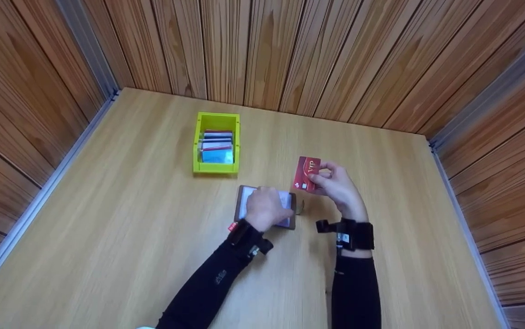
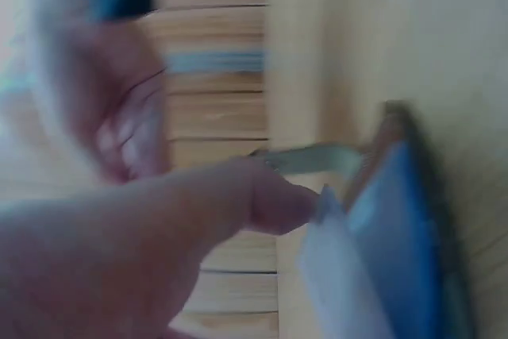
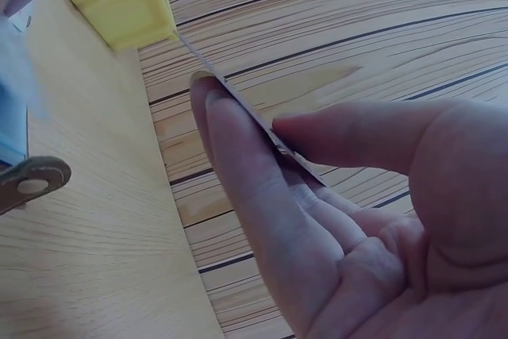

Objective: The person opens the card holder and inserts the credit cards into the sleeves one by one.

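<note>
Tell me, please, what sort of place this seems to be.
Probably a small work booth: wood-plank walls stand on three sides of a wooden table, with metal strips along its side edges.

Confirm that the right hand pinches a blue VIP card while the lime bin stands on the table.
Not blue: the head view shows the VIP card is red. The right hand does pinch it, and the lime bin stands on the table.

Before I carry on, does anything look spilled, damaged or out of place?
Nothing looks spilled or damaged. One minor oddity: the strap juts unfastened from the right edge of the brown wallet, so it might catch. The cards sit inside the yellow-green bin.
</note>
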Available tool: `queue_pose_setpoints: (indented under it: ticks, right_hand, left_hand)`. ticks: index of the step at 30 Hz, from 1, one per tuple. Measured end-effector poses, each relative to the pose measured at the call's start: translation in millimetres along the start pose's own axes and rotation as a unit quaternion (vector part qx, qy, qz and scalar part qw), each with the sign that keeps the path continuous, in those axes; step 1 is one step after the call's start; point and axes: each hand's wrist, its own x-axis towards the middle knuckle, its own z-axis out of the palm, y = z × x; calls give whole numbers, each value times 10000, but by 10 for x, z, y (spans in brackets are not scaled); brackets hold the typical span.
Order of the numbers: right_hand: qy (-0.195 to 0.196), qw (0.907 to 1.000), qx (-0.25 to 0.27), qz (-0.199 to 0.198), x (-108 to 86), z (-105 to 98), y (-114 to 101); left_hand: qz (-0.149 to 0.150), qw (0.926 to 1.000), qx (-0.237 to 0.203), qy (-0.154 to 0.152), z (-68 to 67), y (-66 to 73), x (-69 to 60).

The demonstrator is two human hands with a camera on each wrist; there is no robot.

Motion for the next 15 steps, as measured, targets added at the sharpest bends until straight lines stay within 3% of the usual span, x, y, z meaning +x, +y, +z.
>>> queue_pose_setpoints:
  ticks: [3,5,9,12,15]
  right_hand:
    - [-24,10000,-65,14,6,14,-11]
    - [-37,9999,-115,8,11,28,-17]
    - [-56,9998,-215,-20,28,59,-17]
    - [-97,9996,-256,-27,35,85,-4]
    - [-138,9998,-166,4,46,123,12]
  left_hand:
    - [-142,9948,-754,-669,-188,-103,19]
    - [-97,9908,-1000,-902,-295,-197,52]
    - [119,9902,-1137,-798,-474,-433,121]
    - [-48,9871,-1421,-732,-547,-660,205]
    - [-311,9752,-1950,-1004,-562,-873,313]
